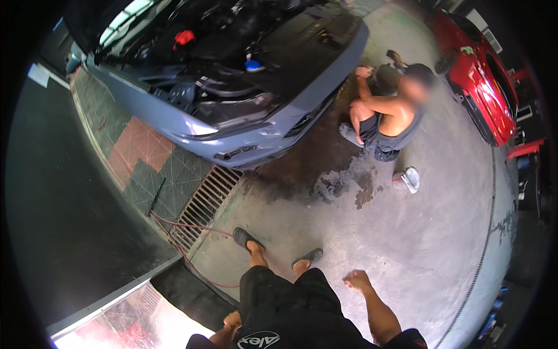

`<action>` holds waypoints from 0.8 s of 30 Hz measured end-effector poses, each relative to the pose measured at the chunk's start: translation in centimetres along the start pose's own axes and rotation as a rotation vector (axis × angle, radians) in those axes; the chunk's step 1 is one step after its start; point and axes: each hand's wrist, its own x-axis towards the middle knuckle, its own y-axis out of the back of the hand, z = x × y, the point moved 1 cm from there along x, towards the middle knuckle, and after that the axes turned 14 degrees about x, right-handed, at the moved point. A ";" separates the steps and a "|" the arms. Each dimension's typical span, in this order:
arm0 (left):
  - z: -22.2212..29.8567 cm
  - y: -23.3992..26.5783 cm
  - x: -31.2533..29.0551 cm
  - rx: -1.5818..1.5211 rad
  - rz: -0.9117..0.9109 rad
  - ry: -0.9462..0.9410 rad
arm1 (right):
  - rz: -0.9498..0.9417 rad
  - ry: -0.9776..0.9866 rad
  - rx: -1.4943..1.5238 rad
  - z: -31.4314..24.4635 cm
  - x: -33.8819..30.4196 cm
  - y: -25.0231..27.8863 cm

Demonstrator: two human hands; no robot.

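My left hand [232, 320] hangs low beside my dark shorts, its fingers curled in, and nothing shows in it. My right hand [357, 280] is held out to the right over the concrete floor, fingers loosely bent and apart, holding nothing. Neither hand touches an object. In front of me stands a blue-grey car [244, 125] with its hood raised and engine bay exposed. A blue cap [254, 66] and a red part [184, 38] stand out among the dark engine parts.
A person [395, 110] crouches at the car's front, one hand near the bumper. Behind them lies a whitish object [410, 179]. A floor grate [203, 203], a red hose [192, 225], wet concrete [343, 180] and a red car [482, 81] surround the spot.
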 end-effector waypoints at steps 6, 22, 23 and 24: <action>7.0 9.1 0.3 -0.082 0.225 0.121 | 0.033 -0.011 0.202 14.7 -2.9 10.3; 60.2 21.0 4.2 0.447 0.332 -0.460 | 0.420 0.116 0.802 25.2 -1.1 27.2; 65.3 20.2 4.1 0.498 0.292 -0.492 | 0.473 0.078 0.689 26.0 -1.1 30.0; 68.7 20.3 3.7 0.533 0.267 -0.494 | 0.489 0.046 0.567 26.0 -1.0 32.2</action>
